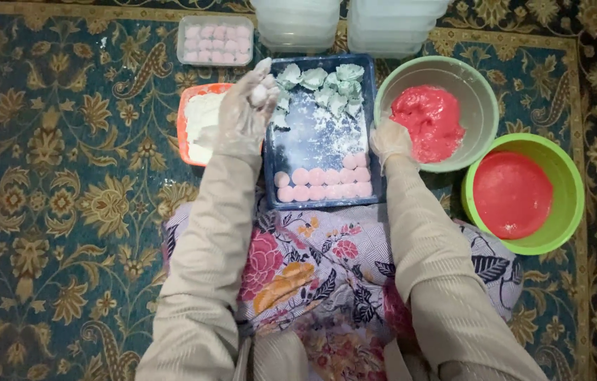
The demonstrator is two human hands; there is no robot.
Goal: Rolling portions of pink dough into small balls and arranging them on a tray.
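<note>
My left hand [245,109], in a thin clear glove dusted with flour, is raised over the left edge of a blue tray [270,185] and holds a small pale dough ball [259,92] at its fingertips. My right hand [390,141], also gloved, rests on the near rim of a green bowl [478,92] that holds pink dough [429,121]. The floured tray carries two rows of pink balls [323,182] at its near end and several pale green pieces [326,85] at its far end.
An orange tray of white flour [199,116] lies left of the blue tray. A second green bowl [559,183] with pink paste sits at the right. A clear box of pink balls [215,40] and stacked clear containers [351,25] stand farther back on the patterned carpet [65,176].
</note>
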